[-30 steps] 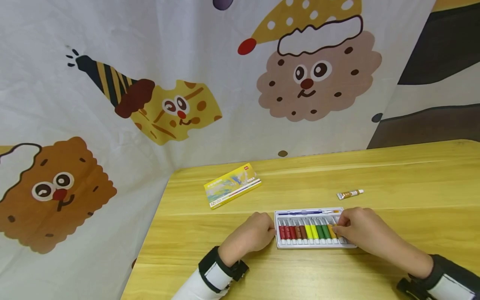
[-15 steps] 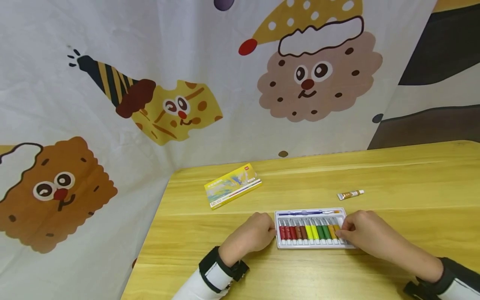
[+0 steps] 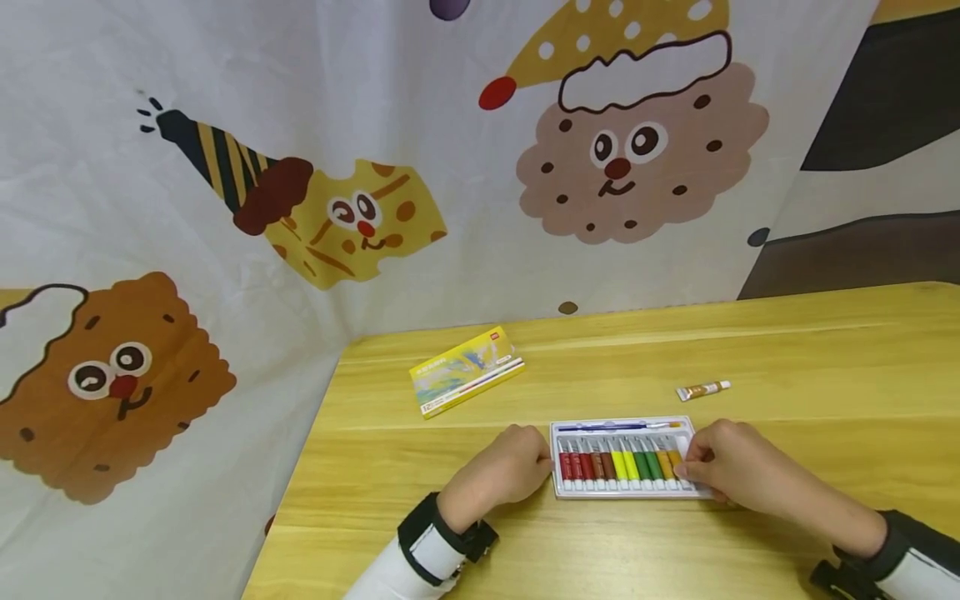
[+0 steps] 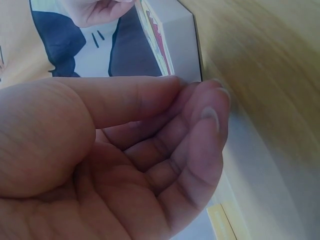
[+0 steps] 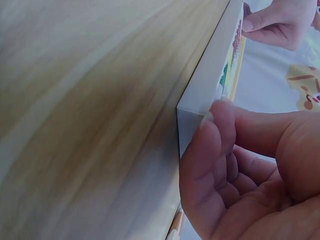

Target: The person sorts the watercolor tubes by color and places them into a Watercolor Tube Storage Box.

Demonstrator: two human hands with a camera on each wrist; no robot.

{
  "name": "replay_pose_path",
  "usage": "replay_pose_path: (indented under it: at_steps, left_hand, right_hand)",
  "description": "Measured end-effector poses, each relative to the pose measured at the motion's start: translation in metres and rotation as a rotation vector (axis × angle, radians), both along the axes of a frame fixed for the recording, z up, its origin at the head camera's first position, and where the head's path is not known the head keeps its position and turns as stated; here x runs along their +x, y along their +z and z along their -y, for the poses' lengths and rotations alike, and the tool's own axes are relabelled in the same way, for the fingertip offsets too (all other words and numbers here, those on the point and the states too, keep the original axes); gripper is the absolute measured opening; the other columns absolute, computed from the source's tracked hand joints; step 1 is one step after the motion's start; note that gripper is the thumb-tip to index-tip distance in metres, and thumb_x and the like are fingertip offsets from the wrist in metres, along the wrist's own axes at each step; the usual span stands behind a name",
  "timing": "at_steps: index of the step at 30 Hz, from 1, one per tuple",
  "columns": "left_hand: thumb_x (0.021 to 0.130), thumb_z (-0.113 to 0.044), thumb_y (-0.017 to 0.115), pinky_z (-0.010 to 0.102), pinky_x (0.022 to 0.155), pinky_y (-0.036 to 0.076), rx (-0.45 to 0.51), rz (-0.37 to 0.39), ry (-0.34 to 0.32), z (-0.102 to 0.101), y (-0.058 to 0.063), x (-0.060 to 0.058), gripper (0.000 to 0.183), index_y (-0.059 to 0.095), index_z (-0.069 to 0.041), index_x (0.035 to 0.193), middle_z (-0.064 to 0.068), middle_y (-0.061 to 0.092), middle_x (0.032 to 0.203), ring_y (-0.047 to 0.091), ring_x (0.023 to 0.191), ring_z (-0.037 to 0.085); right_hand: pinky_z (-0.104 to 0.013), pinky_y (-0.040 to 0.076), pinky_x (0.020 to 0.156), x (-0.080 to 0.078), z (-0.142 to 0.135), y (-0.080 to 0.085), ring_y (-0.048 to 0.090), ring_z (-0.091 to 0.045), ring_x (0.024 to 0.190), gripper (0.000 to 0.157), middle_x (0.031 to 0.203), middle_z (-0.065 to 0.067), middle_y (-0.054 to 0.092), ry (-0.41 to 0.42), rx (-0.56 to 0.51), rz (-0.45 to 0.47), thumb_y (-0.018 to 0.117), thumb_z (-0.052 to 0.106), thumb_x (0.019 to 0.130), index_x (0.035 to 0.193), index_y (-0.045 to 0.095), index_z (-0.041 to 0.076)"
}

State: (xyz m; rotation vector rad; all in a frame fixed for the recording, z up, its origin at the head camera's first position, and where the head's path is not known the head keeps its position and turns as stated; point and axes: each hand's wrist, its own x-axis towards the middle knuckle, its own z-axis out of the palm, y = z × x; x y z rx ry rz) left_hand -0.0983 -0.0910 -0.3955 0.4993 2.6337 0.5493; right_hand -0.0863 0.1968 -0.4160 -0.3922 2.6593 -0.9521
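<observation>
A white plastic tray (image 3: 622, 496) lies on the table, holding a row of paint tubes (image 3: 619, 465) that runs from red and brown through yellow and green to orange. Above the tubes a blue-handled paintbrush (image 3: 609, 427) rests in its slot. My left hand (image 3: 504, 467) pinches the tray's left end, its thumb and fingertips at the side wall in the left wrist view. At the opposite end my right hand (image 3: 742, 467) holds the right edge between thumb and curled fingers, covering that corner. The right wrist view shows these fingers at the tray's corner (image 5: 197, 102).
Behind the tray to the left lies a yellow paint box (image 3: 467, 372). One loose brown paint tube (image 3: 702, 390) lies behind the tray's right end. A cartoon-printed cloth (image 3: 465, 275) hangs along the table's far edge.
My right hand has shifted slightly right and down along the tray's right end, uncovering more of the orange tubes. My left hand and the tray stay practically where they were.
</observation>
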Motion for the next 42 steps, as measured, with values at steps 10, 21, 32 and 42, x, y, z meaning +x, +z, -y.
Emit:
replay_pose_path:
  at_steps: [10, 21, 32, 42]
  left_hand:
    - [0.092, -0.017, 0.058, 0.022, 0.038, 0.033, -0.001, -0.006, -0.01, 0.0, -0.001, 0.001, 0.039, 0.055, -0.014, 0.054, -0.004, 0.038, 0.05, 0.041, 0.044, 0.009]
    - [0.092, -0.017, 0.058, 0.022, 0.038, 0.032, -0.008, -0.014, -0.007, -0.001, -0.001, 0.001, 0.041, 0.052, -0.016, 0.051, -0.004, 0.037, 0.049, 0.04, 0.043, 0.008]
    - [0.092, -0.017, 0.057, 0.022, 0.038, 0.033, -0.006, -0.011, 0.004, 0.0, -0.001, 0.0, 0.04, 0.054, -0.016, 0.052, -0.004, 0.039, 0.05, 0.041, 0.043, 0.009]
    - [0.093, -0.017, 0.057, 0.022, 0.038, 0.033, -0.002, 0.004, 0.007, -0.001, -0.001, 0.001, 0.04, 0.053, -0.015, 0.052, -0.003, 0.038, 0.05, 0.041, 0.043, 0.009]
  right_hand:
    - [-0.021, 0.035, 0.038, -0.001, -0.002, 0.0, 0.043, -0.008, 0.039, 0.023, 0.045, 0.005, 0.048, 0.028, 0.018, 0.037, 0.069, 0.016, 0.083, 0.063, 0.059, 0.017]
    - [-0.02, 0.033, 0.036, 0.001, 0.0, 0.002, 0.044, -0.01, 0.04, 0.022, 0.046, 0.003, 0.049, -0.005, -0.01, 0.082, 0.07, 0.015, 0.082, 0.064, 0.059, 0.014]
    - [-0.022, 0.035, 0.041, -0.003, -0.004, 0.006, 0.041, -0.008, 0.046, 0.015, 0.054, 0.006, 0.048, 0.032, 0.033, -0.064, 0.068, 0.019, 0.085, 0.073, 0.06, 0.015]
    - [-0.05, 0.051, 0.073, -0.023, -0.029, 0.014, 0.057, -0.029, 0.093, 0.035, 0.105, -0.014, 0.065, 0.064, 0.098, -0.451, 0.071, 0.018, 0.082, 0.112, 0.062, 0.003]
